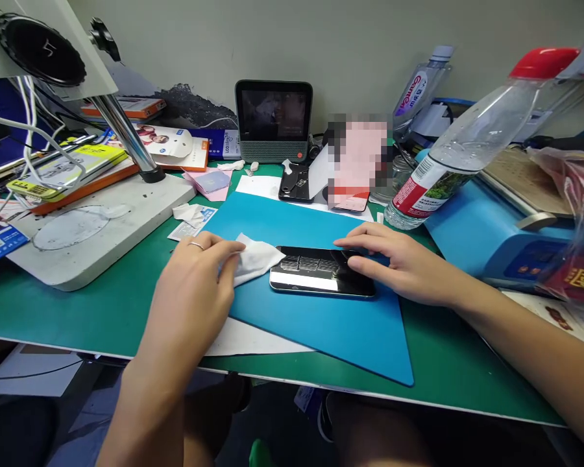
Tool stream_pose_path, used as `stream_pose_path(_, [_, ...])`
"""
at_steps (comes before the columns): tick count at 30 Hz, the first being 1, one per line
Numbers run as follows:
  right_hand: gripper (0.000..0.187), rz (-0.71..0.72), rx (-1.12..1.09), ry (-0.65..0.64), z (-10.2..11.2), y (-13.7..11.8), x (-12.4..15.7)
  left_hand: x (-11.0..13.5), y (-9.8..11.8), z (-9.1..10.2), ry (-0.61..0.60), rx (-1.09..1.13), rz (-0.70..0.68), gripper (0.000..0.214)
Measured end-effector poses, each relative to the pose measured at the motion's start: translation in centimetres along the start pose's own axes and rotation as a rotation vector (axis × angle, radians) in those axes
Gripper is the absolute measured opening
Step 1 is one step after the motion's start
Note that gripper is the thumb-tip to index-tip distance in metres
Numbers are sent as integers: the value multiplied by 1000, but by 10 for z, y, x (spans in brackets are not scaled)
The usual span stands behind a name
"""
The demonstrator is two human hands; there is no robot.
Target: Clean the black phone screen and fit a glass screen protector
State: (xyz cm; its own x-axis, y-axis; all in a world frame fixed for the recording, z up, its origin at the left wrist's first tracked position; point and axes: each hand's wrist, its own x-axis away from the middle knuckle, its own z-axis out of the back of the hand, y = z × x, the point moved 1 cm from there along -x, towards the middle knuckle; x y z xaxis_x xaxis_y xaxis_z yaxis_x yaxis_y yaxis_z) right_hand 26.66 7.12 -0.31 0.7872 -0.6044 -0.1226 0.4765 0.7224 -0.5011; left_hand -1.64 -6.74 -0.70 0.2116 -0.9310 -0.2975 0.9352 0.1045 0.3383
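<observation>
A black smartphone (316, 285) lies flat, its glossy face up and reflecting light, on a blue mat (321, 331). My left hand (197, 279), with a ring on one finger, pinches a white wipe (257, 258). The wipe's right tip reaches the left end of the phone. At the phone's right end is my right hand (389, 259), thumb and fingers apart around its upper right corner. The thumb appears to rest on the glass; I cannot tell whether the fingers press the edge.
A microscope stand base (102, 227) sits at left, a smart display (274, 123) at the back. Another phone (294, 181) lies behind the mat. A red-capped bottle (462, 149) leans at right beside a blue machine (491, 240). White paper (257, 340) shows under the mat.
</observation>
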Motion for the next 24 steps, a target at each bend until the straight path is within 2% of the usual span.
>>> stream_pose_path(3, [68,-7,72,-60,-1,-2,2,1,8,-4,-9,43,-10,35])
stream_pose_path(6, [88,-22,133,-119,-2,-6,1,1,17,-5,56,114,-48,34])
stream_pose_path(8, [86,-40,136,-132,-2,-9,1,0,23,-8,53,174,-133,31])
stream_pose_path(11, [79,-57,107,-148,-1,-9,1,-2,29,-14,-89,196,-220,28])
stream_pose_path(13, [77,-61,94,-156,1,-7,2,-3,29,-17,-162,158,-181,26])
stream_pose_path(17, [75,-70,87,-149,3,-3,2,-5,23,-17,-185,110,-78,25])
stream_pose_path(24, [73,-57,76,-136,3,-3,1,-6,11,-6,19,59,141,25])
